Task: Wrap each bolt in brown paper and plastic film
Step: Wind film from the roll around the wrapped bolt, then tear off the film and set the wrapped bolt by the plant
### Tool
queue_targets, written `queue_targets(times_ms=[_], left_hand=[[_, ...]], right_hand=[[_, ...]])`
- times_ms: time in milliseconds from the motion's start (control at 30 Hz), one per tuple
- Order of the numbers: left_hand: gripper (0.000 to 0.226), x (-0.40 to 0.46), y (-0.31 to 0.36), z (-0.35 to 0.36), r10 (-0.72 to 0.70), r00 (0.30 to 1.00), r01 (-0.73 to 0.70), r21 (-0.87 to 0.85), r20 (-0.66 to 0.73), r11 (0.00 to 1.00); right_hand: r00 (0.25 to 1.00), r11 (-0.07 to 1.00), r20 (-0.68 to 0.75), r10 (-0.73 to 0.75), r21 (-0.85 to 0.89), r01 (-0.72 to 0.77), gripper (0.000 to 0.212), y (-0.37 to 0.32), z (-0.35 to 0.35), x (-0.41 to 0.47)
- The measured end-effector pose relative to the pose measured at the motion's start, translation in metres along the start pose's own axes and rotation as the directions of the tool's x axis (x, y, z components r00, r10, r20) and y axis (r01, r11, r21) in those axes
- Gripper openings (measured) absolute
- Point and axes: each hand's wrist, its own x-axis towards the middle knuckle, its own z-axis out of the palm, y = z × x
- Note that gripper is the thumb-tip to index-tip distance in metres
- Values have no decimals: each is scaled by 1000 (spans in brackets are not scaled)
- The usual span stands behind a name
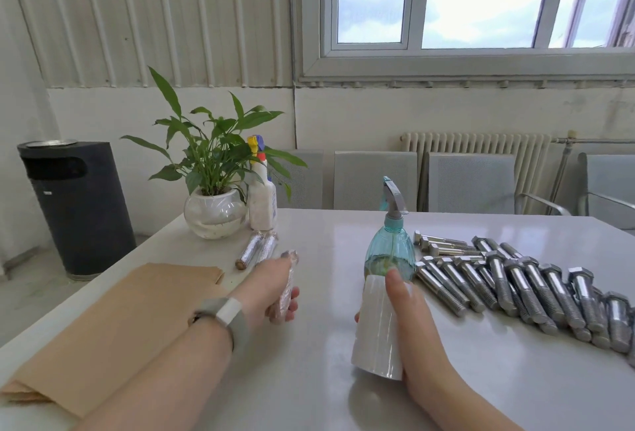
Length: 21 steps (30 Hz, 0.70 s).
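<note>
Left hand [271, 288] grips a wrapped bolt [288, 288], right hand [410, 314] holds the film roll [378, 331], bare bolts [515, 279] heaped at right on the table [326, 379].

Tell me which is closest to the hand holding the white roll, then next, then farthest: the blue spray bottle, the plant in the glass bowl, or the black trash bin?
From the right hand, in the head view:
1. Blue spray bottle: just beyond the thumb, on the table.
2. Plant in the glass bowl: far left corner of the table.
3. Black trash bin: on the floor, past the table's left edge.
</note>
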Motion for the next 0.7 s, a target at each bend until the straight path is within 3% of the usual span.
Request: queue_targets(times_ms=[67, 133, 200, 300, 467, 600, 700], left_hand=[[24, 24, 15, -6, 176, 980, -136, 322, -96, 937], [26, 49, 22, -10, 415, 900, -217, 693, -131, 688], [26, 77, 22, -11, 532, 837, -168, 865, -128, 473], [19, 110, 19, -3, 608, 788, -115, 948, -95, 297], [26, 149, 13, 7, 609, 791, -19, 994, -52, 109], [31, 164, 5, 8, 634, 763, 87, 992, -128, 96], [34, 172, 2, 4, 688, 725, 21, 999, -35, 29]], right_hand=[[1000, 998, 2, -13, -64, 13, 81, 6, 0, 4], [1000, 996, -1, -23, -89, 23, 80, 10, 0, 7], [1000, 994, -4, -17, -104, 16, 79, 13, 1, 10], [1000, 991, 1, -4, -133, 4, 75, 16, 0, 16], [1000, 990, 12, 3, -143, -2, 65, 17, 0, 20], [1000, 992, 21, 7, -125, -4, 52, 18, 0, 20], [1000, 993, 21, 7, -117, -5, 54, 21, -2, 21]])
